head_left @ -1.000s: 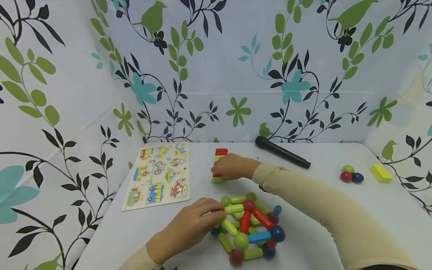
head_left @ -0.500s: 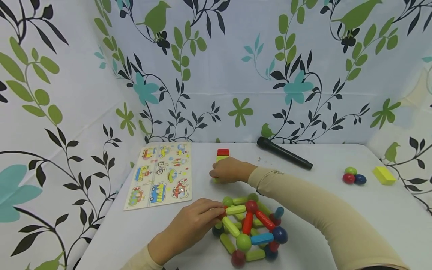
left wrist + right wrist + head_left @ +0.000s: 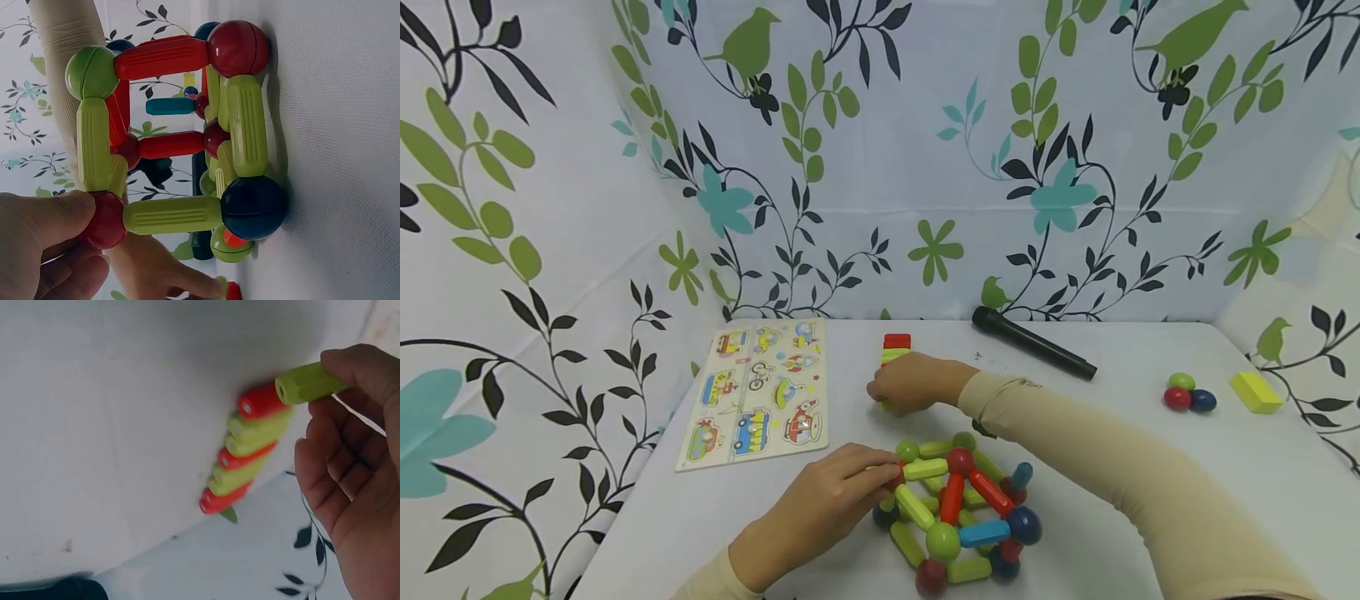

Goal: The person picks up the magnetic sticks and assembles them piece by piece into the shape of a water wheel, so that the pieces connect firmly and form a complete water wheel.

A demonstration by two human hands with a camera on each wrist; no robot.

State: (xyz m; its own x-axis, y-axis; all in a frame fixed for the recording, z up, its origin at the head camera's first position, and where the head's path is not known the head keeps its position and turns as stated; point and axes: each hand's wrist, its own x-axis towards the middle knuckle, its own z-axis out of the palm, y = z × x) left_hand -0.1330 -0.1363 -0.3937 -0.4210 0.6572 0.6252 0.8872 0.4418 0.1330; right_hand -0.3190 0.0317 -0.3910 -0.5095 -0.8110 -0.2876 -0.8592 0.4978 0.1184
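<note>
Fingers of my left hand point(image 3: 820, 508) pinch a red ball point(image 3: 103, 220) at the near-left upper corner of the frame point(image 3: 958, 517) of rods and balls, thumb on top and the other fingers curled under it; the frame stands on the table point(image 3: 1150, 467) just in front of me, touching my fingertips; from that ball a green rod point(image 3: 172, 215) runs to a dark blue ball point(image 3: 253, 207) that sits on the table, and another green rod point(image 3: 94, 142) runs to a green ball point(image 3: 92, 72).

My right hand point(image 3: 913, 383) is farther back, over the row of rods point(image 3: 244, 453) near the middle of the table; thumb and fingers pinch a green rod point(image 3: 306, 382) by one end, and its free end sits just above the red rod point(image 3: 261, 402) at the near end of the row, though I cannot tell whether the two touch; the rest of the fingers are loosely curled, palm open toward the wrist camera; the row lies side by side, red and green alternating.

Left of the row lies a puzzle board point(image 3: 756, 392) with vehicle pictures; behind my right forearm lies a black microphone point(image 3: 1033, 343); well apart on the right sit three balls point(image 3: 1183, 394) touching each other, and beside them a yellow block point(image 3: 1255, 392).
</note>
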